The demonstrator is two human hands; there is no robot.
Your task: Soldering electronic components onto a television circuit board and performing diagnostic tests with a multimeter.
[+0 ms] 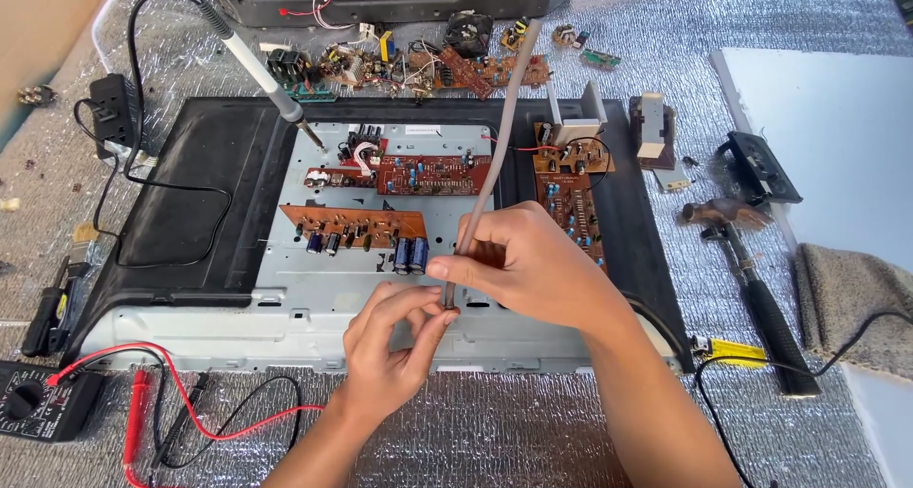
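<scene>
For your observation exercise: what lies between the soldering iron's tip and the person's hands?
In the head view, two brown circuit boards lie on the metal chassis between the soldering iron and the hands holding the grey cable.

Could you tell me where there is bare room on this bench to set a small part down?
Bare foil mat lies in front of the metal chassis, between the red meter leads and the left hand. The black panel left of the circuit boards is mostly free. The far edge, around the loose components, is crowded.
</scene>
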